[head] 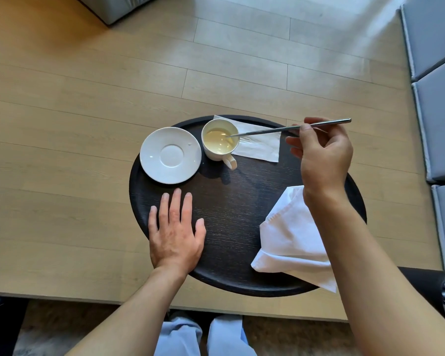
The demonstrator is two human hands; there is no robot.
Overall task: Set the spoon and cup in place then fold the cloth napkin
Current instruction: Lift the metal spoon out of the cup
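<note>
A white cup [220, 152] holding pale liquid stands on the dark round tray [231, 201], just right of an empty white saucer [170, 155]. My right hand [324, 155] pinches a long metal spoon [288, 129] by its handle, and the spoon's bowl dips into the liquid in the cup. A white cloth napkin [290, 237] lies loosely folded at the tray's right, partly hidden under my right forearm. My left hand [175, 232] rests flat on the tray's near left, fingers spread, holding nothing.
A white paper napkin [260, 147] lies behind the cup at the tray's far edge. The tray sits on a light wooden table [62, 150]. Grey cushions [439, 98] line the right side. My knees show below the table's near edge.
</note>
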